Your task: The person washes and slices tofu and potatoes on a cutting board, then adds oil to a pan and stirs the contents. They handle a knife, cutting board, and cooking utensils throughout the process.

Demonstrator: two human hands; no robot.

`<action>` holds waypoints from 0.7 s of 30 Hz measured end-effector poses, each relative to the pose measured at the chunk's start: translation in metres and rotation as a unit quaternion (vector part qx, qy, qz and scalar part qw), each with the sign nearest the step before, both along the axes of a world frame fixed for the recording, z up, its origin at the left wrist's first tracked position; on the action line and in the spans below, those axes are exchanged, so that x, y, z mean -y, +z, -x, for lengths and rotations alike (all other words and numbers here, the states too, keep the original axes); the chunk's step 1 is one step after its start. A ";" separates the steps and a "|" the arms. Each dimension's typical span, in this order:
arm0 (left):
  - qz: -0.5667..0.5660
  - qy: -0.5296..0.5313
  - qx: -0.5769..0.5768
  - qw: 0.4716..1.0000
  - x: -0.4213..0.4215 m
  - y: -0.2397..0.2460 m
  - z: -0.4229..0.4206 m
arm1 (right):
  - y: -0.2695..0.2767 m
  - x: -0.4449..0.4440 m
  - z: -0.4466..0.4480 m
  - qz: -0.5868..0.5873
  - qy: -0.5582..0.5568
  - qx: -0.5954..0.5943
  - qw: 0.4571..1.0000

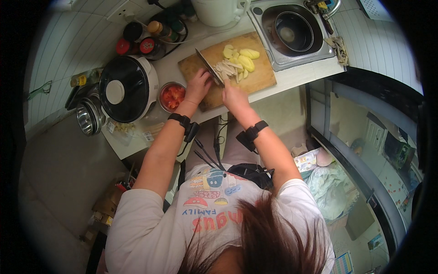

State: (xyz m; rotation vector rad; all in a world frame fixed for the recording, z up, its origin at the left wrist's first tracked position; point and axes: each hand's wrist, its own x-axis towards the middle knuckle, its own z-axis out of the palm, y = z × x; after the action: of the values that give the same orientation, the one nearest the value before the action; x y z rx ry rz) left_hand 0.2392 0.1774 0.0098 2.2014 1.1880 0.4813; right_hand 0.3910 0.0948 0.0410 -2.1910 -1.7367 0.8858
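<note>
My right hand [235,97] is closed around the handle of a kitchen knife [208,65], whose broad blade stands on edge over a wooden cutting board [261,83]. On the blade's left side, my left hand [200,85] rests at the board with bent fingers; whether it holds a piece of food is hidden. Pale cut strips [228,69] lie in a heap just right of the blade. Beyond them are peeled yellow potato pieces [246,63], some sliced thin. A metal bowl of cut red pieces [172,97], perhaps tomato, stands left of the board, beside my left wrist.
A rice cooker with a black lid [137,91] stands at the left, near stacked metal bowls [88,118]. Jars [152,48] and a white pitcher [219,12] line the wall side. The sink [270,58] at the right holds a dark pot [293,31].
</note>
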 end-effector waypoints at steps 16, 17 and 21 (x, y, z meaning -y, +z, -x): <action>0.314 0.361 0.192 0.857 0.015 -0.030 -0.024 | -0.008 0.006 0.000 -0.038 -0.014 -0.026 0.999; 0.344 0.364 0.225 0.835 0.016 -0.033 -0.024 | -0.005 0.007 -0.002 -0.036 -0.025 -0.035 0.998; 0.392 0.382 0.255 0.797 0.015 -0.040 -0.025 | 0.015 0.014 -0.005 -0.063 -0.039 -0.036 0.997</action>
State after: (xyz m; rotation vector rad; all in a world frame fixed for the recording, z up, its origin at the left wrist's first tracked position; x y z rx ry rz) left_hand 0.2638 0.1624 -0.0300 0.7571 1.5458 0.6760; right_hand 0.3959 0.0811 0.0558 -2.1056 -1.6159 0.8032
